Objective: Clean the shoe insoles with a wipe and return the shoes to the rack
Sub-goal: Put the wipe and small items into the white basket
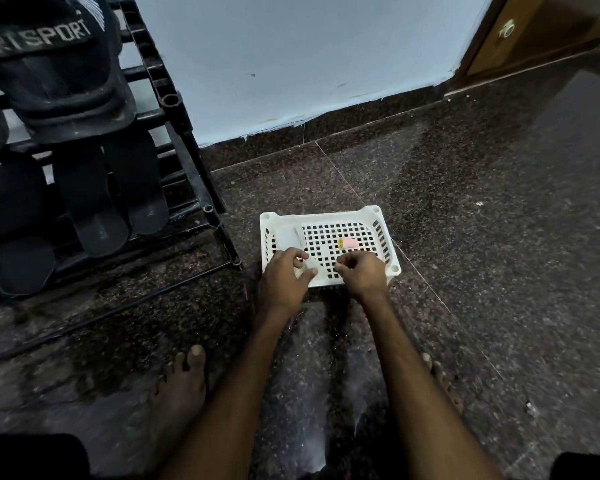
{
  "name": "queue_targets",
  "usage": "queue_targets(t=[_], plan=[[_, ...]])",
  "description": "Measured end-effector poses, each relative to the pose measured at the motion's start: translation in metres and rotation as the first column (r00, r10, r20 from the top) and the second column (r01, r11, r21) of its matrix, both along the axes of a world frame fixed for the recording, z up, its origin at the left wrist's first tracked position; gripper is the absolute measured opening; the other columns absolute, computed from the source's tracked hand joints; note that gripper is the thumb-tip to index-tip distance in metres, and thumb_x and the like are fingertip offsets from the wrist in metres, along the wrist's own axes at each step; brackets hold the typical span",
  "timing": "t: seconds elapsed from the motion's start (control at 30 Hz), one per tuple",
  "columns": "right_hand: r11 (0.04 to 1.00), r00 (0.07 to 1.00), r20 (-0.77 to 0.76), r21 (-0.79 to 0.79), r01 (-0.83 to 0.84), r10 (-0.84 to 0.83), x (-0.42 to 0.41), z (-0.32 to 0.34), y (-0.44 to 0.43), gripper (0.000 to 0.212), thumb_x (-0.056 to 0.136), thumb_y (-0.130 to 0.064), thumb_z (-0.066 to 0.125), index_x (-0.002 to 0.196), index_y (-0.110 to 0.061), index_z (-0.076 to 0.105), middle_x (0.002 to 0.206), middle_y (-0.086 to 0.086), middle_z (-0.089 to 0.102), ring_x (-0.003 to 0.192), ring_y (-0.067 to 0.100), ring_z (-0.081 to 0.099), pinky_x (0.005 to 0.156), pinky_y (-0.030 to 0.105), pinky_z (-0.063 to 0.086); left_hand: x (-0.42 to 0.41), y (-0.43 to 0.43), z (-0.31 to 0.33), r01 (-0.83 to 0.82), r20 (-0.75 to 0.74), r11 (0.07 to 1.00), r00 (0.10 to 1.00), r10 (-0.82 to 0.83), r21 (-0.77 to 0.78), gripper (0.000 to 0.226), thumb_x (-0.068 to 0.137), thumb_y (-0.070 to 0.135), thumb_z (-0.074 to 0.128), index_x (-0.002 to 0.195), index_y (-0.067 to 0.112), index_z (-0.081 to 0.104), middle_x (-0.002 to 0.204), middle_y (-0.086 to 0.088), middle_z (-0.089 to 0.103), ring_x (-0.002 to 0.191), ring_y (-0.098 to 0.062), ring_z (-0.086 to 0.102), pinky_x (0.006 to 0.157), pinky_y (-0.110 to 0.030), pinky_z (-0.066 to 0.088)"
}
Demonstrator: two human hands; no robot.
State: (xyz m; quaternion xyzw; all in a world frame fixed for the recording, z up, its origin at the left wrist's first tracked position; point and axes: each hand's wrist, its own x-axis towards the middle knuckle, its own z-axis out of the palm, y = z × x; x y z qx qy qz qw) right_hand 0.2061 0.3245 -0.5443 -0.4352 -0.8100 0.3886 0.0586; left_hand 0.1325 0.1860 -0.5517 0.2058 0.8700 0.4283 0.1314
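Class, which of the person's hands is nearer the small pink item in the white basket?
The right hand, just in front of the pink item. The left hand is farther off, at the basket's other side.

A dim indoor corner: dark speckled stone floor (482, 237), polished enough to catch pale reflections, with thin joint lines running past the hands. Beyond the hands, a pale blue wall (291, 57) with chipped paint along a dark stone skirting (326, 123). Far right of the hands, what appears to be a brown wooden door (534, 32) with a round metal fitting (507, 29).
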Motion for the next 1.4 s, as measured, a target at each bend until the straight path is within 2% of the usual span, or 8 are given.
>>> queue_targets(t=[0.13,0.33,0.47,0.6,0.7,0.83,1.1,1.4], plan=[[0.968,0.944,0.211,-0.042,-0.248,0.252,-0.016,-0.003,-0.005,0.028,0.082,-0.019,0.076,0.109,-0.013,0.073,0.105,0.008,0.073,0.099,0.022,0.067,0.085,0.026,0.050,-0.001,0.008,-0.007,0.083,-0.031,0.963,0.995,-0.094,-0.258,0.047,0.077,0.046,0.078,0.118,0.030,0.062,0.115,0.004,0.056,0.108,-0.016,0.055,0.086,-0.033,0.045],[0.951,0.909,0.323,0.077,-0.301,0.262,-0.021,-0.015,-0.008,0.028,0.090,-0.018,0.064,0.117,-0.014,0.068,0.117,0.011,0.070,0.113,0.028,0.062,0.095,0.035,0.051,-0.012,0.012,-0.014,0.007,-0.076,0.942,0.996,-0.035,-0.337,0.017,0.086,0.022,0.068,0.103,0.023,0.073,0.110,0.000,0.068,0.105,-0.023,0.063,0.087,-0.033,0.049],[0.991,0.965,0.243,0.064,-0.121,0.102,-0.022,-0.018,-0.011,0.024,0.092,-0.021,0.061,0.112,-0.012,0.070,0.116,0.011,0.069,0.112,0.029,0.061,0.093,0.033,0.048,-0.014,0.012,-0.015,-0.189,0.110,0.981,0.975,0.193,-0.046,0.013,0.086,0.006,0.063,0.091,0.016,0.070,0.082,-0.001,0.068,0.075,-0.023,0.063,0.066,-0.030,0.047],[0.943,0.988,0.025,-0.297,0.152,-0.151,-0.016,-0.021,-0.009,0.021,0.094,-0.022,0.062,0.099,-0.006,0.075,0.099,0.011,0.074,0.092,0.027,0.066,0.088,0.033,0.052,-0.014,0.010,0.001,-0.359,0.495,0.898,0.846,0.198,0.255,0.009,0.096,0.003,0.056,0.096,0.011,0.060,0.081,-0.003,0.062,0.061,-0.013,0.059,0.042,-0.022,0.046],[0.764,0.955,-0.148,-0.637,0.106,-0.256,-0.011,-0.007,-0.013,0.027,0.101,-0.024,0.055,0.101,-0.003,0.072,0.084,0.004,0.071,0.067,0.015,0.059,0.064,0.023,0.053,-0.012,0.009,0.017,-0.374,0.601,0.867,0.791,0.113,0.330,0.012,0.099,0.006,0.054,0.095,0.017,0.058,0.084,0.001,0.064,0.062,-0.009,0.059,0.047,-0.023,0.047],[0.680,0.888,-0.310,-0.733,0.005,-0.340,-0.006,0.016,-0.023,0.022,0.099,-0.030,0.057,0.098,-0.013,0.071,0.083,-0.002,0.072,0.060,0.005,0.057,0.048,0.016,0.042,-0.009,0.006,0.029,-0.363,0.610,0.857,0.789,0.074,0.365,0.015,0.099,0.006,0.053,0.093,0.019,0.059,0.082,0.003,0.066,0.060,-0.004,0.061,0.053,-0.024,0.046],[0.823,0.825,-0.457,-0.567,0.018,-0.333,-0.004,0.040,-0.017,0.007,0.093,-0.016,0.067,0.093,-0.009,0.070,0.076,0.000,0.068,0.057,0.000,0.057,0.056,0.016,0.045,-0.004,-0.003,0.043,-0.201,0.503,0.918,0.864,0.001,0.343,0.014,0.096,0.004,0.059,0.097,0.018,0.063,0.090,0.001,0.067,0.067,-0.007,0.061,0.050,-0.019,0.044],[0.948,0.841,-0.453,0.030,-0.317,0.296,0.000,0.057,-0.033,0.004,0.088,-0.018,0.073,0.090,-0.017,0.076,0.086,-0.007,0.074,0.075,0.004,0.065,0.074,0.019,0.051,-0.007,-0.018,0.076,-0.281,0.670,0.905,0.742,-0.005,0.319,0.044,0.098,0.047,0.054,0.095,0.006,0.069,0.072,-0.001,0.065,0.054,-0.012,0.053,0.044,-0.022,0.041]])
